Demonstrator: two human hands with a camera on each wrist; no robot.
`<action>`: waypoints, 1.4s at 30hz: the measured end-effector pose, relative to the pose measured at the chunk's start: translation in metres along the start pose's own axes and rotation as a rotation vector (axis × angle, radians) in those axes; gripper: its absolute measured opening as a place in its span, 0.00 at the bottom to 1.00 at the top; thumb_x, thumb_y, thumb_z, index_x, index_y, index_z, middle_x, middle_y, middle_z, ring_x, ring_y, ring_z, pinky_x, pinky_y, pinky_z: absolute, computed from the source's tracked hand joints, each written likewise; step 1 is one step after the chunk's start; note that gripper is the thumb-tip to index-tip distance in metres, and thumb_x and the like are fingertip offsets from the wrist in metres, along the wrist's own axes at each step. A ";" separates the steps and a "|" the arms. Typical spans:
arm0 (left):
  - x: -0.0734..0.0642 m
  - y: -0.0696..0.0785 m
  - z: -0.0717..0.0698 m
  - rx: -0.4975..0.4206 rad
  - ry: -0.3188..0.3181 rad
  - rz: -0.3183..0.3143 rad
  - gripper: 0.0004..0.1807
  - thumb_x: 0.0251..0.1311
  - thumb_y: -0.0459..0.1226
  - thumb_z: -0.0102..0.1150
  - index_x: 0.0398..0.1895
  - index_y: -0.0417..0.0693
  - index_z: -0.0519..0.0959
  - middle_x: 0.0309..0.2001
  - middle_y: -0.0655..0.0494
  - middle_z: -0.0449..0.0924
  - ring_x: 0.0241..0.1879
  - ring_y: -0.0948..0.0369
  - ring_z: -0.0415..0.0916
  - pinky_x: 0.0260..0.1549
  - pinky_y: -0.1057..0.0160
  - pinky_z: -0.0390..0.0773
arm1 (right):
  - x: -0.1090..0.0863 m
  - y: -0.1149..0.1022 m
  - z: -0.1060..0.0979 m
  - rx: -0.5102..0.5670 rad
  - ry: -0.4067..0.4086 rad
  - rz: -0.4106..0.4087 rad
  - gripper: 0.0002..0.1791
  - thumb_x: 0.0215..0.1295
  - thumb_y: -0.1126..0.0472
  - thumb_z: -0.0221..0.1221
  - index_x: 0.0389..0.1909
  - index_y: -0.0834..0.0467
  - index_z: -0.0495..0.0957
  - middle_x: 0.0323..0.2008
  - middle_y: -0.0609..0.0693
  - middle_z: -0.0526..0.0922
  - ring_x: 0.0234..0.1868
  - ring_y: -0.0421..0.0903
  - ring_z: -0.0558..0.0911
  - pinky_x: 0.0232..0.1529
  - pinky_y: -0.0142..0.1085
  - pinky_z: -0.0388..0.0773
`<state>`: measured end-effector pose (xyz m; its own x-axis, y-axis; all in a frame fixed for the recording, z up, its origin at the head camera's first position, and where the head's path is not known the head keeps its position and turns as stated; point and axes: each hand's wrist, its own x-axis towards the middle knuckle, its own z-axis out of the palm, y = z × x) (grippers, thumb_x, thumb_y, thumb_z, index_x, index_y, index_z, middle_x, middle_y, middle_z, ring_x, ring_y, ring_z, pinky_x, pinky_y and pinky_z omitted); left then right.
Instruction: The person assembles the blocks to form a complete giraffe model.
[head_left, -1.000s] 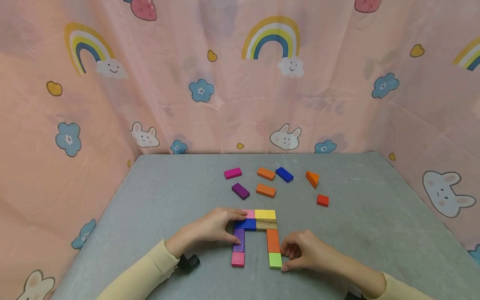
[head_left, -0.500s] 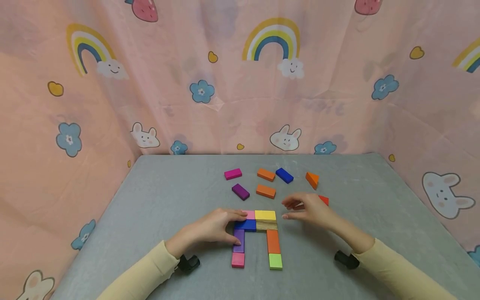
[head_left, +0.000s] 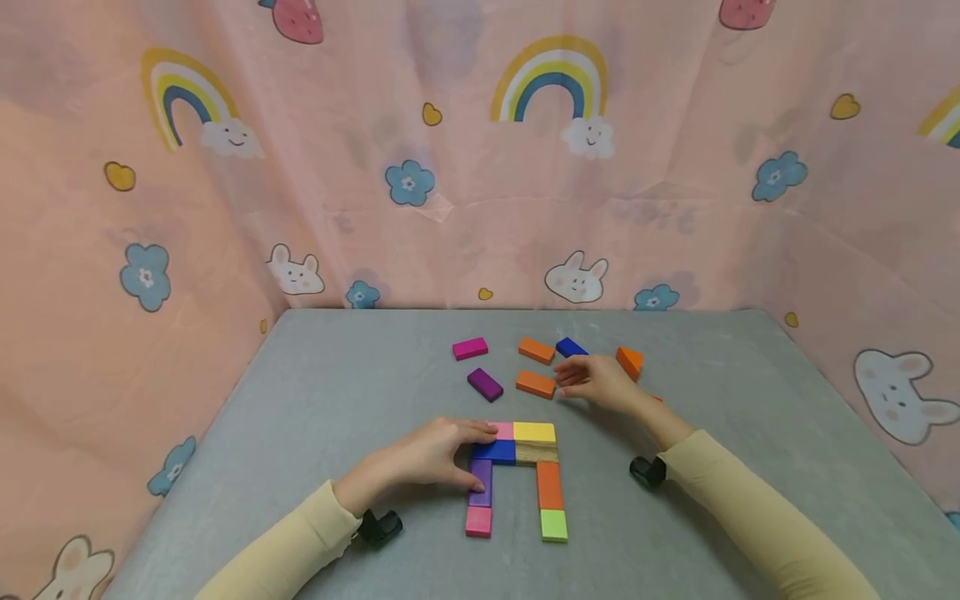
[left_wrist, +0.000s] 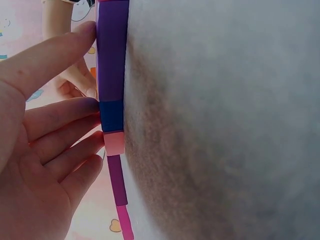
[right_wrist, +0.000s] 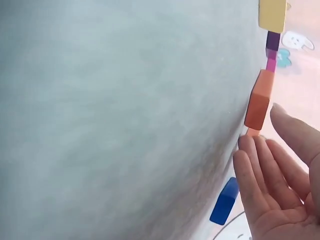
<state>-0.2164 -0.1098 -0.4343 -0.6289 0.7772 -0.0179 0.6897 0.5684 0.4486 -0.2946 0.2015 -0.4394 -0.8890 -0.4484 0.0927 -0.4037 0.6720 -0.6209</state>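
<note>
Flat coloured blocks form an arch on the grey table. It joins a light pink block (head_left: 504, 431), yellow block (head_left: 534, 432), blue block (head_left: 495, 452), bare wooden block (head_left: 536, 453), purple block (head_left: 484, 498), orange leg block (head_left: 549, 485), pink block (head_left: 478, 522) and green block (head_left: 554, 525). My left hand (head_left: 435, 450) rests on the arch's left side, thumb at the purple block, fingertips at the blue and light pink ones. Loosely extended, my right hand (head_left: 603, 383) has its fingertips beside the right end of a loose orange block (head_left: 535, 383), thumb apart from the fingers.
Behind the arch lie a magenta block (head_left: 470, 348), a dark purple block (head_left: 485, 384), a second loose orange block (head_left: 536, 349), a partly hidden blue block (right_wrist: 224, 201) and an orange triangle (head_left: 629, 362). My right wrist mostly covers a red block (head_left: 657, 398). A patterned curtain (head_left: 465, 167) surrounds the table.
My right hand has left the green block and moved up the table, past the arch's right side, to the loose orange block. My left hand stays on the arch, whose blocks keep their places.
</note>
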 end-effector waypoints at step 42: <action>0.002 -0.002 0.001 -0.006 0.001 0.019 0.36 0.50 0.53 0.68 0.62 0.49 0.73 0.65 0.59 0.70 0.65 0.61 0.67 0.62 0.59 0.68 | 0.010 -0.008 0.003 0.054 -0.134 -0.014 0.33 0.50 0.61 0.70 0.60 0.62 0.73 0.55 0.56 0.79 0.54 0.52 0.80 0.51 0.42 0.79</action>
<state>-0.2188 -0.1096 -0.4357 -0.6161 0.7876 -0.0089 0.6993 0.5520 0.4542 -0.2991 0.1897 -0.4356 -0.8450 -0.5348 -0.0011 -0.4006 0.6343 -0.6612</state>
